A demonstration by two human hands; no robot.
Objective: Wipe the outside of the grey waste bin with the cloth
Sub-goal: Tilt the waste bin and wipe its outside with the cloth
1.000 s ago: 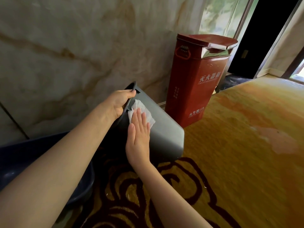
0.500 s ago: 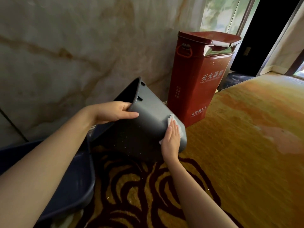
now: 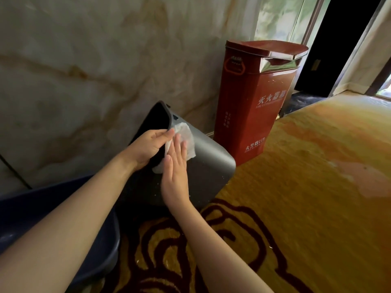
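Note:
The grey waste bin (image 3: 208, 163) is tipped on its side above the carpet, its dark mouth facing left toward the marble wall and its base pointing right. My left hand (image 3: 148, 144) grips the bin's rim near the mouth. My right hand (image 3: 175, 172) lies flat, fingers together, pressing a crumpled white cloth (image 3: 186, 136) against the bin's outer side just behind the rim. Part of the cloth is hidden under my palm.
A tall red fire-extinguisher box (image 3: 254, 102) stands just right of the bin against the marble wall (image 3: 84, 70). A dark blue tub (image 3: 42, 208) sits at the lower left. Yellow patterned carpet (image 3: 306, 187) spreads to the right, toward a dark doorway (image 3: 342, 39).
My right hand slid the cloth from the bin's base end back up to the rim, and the bin tilted as my left hand shifted its hold on the rim.

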